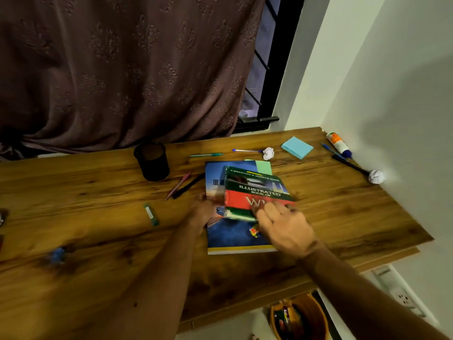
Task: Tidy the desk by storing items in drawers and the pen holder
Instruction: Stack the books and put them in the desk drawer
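Note:
A green and red illustrated book (pixel 255 190) lies on top of a larger blue book (pixel 235 235) in the middle of the wooden desk (pixel 98 229). My left hand (pixel 204 209) grips the left edge of the top book. My right hand (pixel 285 224) rests on its near right corner, fingers spread. A black mesh pen holder (pixel 152 161) stands upright to the left of the books. A pink pen (pixel 177 185) and a black marker (pixel 188 185) lie between the holder and the books.
A teal pen (pixel 206 155), a blue-capped pen (pixel 247 150), a paper ball (pixel 268 153), blue sticky notes (pixel 297 147), a glue bottle (pixel 338 144), more pens (pixel 343 159) and a foil ball (pixel 376 176) lie at the back right. A green eraser (pixel 151 214) lies left. An orange bin (pixel 302 317) stands below the desk.

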